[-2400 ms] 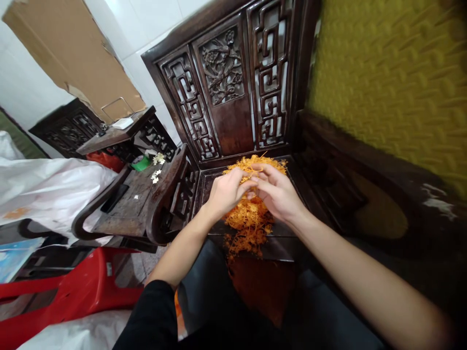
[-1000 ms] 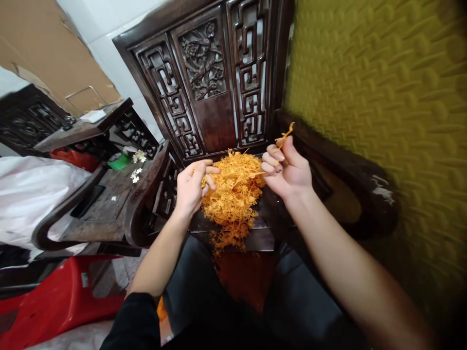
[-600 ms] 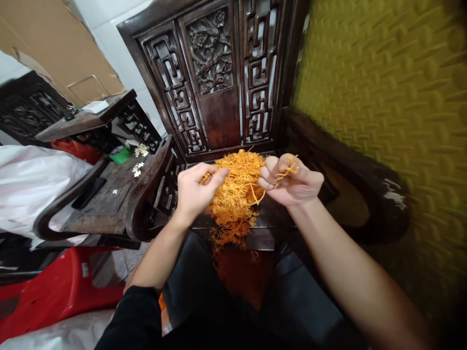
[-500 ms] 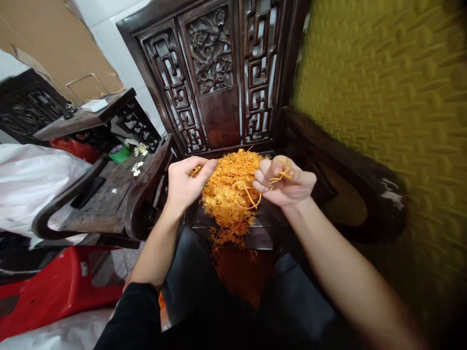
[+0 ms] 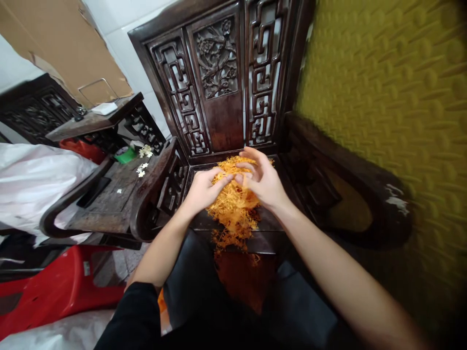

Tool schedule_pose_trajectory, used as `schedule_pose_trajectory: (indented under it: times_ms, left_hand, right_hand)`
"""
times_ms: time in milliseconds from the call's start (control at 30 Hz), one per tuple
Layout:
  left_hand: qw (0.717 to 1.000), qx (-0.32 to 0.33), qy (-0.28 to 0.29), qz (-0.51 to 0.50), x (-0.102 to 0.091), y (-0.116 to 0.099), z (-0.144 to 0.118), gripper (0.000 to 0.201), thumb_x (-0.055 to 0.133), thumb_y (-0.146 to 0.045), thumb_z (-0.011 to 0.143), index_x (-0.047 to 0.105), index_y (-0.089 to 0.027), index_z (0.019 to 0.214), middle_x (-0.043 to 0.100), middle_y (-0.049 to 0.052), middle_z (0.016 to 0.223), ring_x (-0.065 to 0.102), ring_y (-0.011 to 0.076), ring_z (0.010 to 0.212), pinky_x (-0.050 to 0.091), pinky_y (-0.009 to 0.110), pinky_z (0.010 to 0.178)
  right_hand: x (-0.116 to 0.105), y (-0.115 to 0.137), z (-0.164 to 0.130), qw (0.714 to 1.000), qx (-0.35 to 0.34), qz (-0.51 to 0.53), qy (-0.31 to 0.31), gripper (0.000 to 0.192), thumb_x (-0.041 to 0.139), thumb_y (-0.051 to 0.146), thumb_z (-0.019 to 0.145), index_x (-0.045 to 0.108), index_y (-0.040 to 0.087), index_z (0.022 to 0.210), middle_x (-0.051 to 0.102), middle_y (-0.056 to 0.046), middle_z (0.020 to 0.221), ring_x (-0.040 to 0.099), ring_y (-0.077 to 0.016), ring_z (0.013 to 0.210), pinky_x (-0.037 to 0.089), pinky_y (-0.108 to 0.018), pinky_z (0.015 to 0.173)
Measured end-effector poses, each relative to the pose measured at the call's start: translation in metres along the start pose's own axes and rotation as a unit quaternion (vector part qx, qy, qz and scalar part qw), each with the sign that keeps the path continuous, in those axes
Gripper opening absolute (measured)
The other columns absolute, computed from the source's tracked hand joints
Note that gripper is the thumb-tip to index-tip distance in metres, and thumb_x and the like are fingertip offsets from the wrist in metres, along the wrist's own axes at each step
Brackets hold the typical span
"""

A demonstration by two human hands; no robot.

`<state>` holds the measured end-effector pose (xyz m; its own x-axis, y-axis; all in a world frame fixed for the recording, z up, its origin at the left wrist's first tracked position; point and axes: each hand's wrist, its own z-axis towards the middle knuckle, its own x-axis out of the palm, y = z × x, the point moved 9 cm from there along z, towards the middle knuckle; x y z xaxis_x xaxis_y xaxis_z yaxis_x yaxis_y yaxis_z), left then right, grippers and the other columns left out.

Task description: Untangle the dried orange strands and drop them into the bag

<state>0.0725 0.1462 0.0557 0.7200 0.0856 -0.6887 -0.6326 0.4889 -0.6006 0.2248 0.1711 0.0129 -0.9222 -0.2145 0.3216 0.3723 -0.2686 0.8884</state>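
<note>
The pile of orange strands lies on the seat of the carved dark wooden chair, spilling over its front edge. Your left hand pinches strands at the pile's top; your right hand rests there, fingers loosely curled, fingertips meeting the left's.

Both hands meet over orange strands on chair seat.

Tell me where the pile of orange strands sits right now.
In the head view the orange strands lie mid-frame on the dark wooden chair seat, below the carved backrest, with the left hand and right hand on top.
</note>
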Motion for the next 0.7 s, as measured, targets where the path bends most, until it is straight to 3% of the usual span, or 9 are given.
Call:
schedule_pose_trajectory:
  times_ms: [67, 200, 333, 467, 700]
  left_hand:
    - [1.000, 0.000, -0.022, 0.006, 0.000, 0.001, -0.001, 0.035, 0.058, -0.044, 0.097, 0.071, -0.015, 0.084, 0.069, 0.002, 0.072, 0.059, 0.0129, 0.063, 0.043, 0.025, 0.063]
    - [0.997, 0.025, -0.064, 0.041, -0.001, 0.000, -0.003, 0.031, 0.057, -0.038, 0.097, 0.073, -0.015, 0.083, 0.072, 0.004, 0.074, 0.063, 0.0139, 0.064, 0.044, 0.025, 0.065]
    - [0.982, 0.008, -0.179, 0.067, -0.029, 0.006, -0.005, 0.042, 0.051, -0.043, 0.101, 0.072, -0.016, 0.078, 0.066, 0.002, 0.064, 0.057, 0.0114, 0.057, 0.040, 0.024, 0.061]
    - [0.974, -0.046, -0.217, 0.039, -0.044, 0.021, -0.005, 0.051, 0.045, -0.049, 0.103, 0.072, -0.016, 0.075, 0.060, 0.000, 0.059, 0.055, 0.0114, 0.055, 0.038, 0.025, 0.059]
    - [0.960, -0.107, -0.256, -0.030, -0.045, 0.050, -0.004, 0.057, 0.046, -0.061, 0.099, 0.070, -0.017, 0.071, 0.052, -0.001, 0.053, 0.050, 0.0116, 0.052, 0.034, 0.026, 0.053]
  right_hand:
    - [0.009, -0.020, -0.002, 0.998, 0.069, 0.007, 0.014, 0.067, 0.091, 0.047, 0.063, 0.065, 0.027, 0.122, 0.065, -0.005, 0.109, 0.062, -0.0155, 0.086, 0.056, -0.030, 0.073]
    - [0.020, -0.036, -0.009, 0.990, 0.130, 0.000, 0.055, 0.042, 0.082, 0.054, 0.074, 0.072, 0.019, 0.096, 0.057, 0.003, 0.067, 0.046, -0.0080, 0.053, 0.041, -0.023, 0.050]
    - [0.025, -0.032, -0.013, 0.984, 0.136, -0.027, 0.113, 0.041, 0.085, 0.047, 0.071, 0.075, 0.017, 0.098, 0.059, 0.002, 0.068, 0.047, -0.0082, 0.055, 0.040, -0.023, 0.053]
    - [0.037, -0.029, -0.017, 0.972, 0.124, -0.070, 0.188, 0.037, 0.079, 0.044, 0.079, 0.076, 0.017, 0.105, 0.058, 0.002, 0.067, 0.048, -0.0094, 0.058, 0.039, -0.023, 0.055]
    - [0.042, -0.022, -0.016, 0.978, 0.108, -0.100, 0.146, 0.036, 0.070, 0.053, 0.085, 0.068, 0.017, 0.084, 0.051, 0.004, 0.061, 0.040, -0.0087, 0.052, 0.029, -0.023, 0.049]
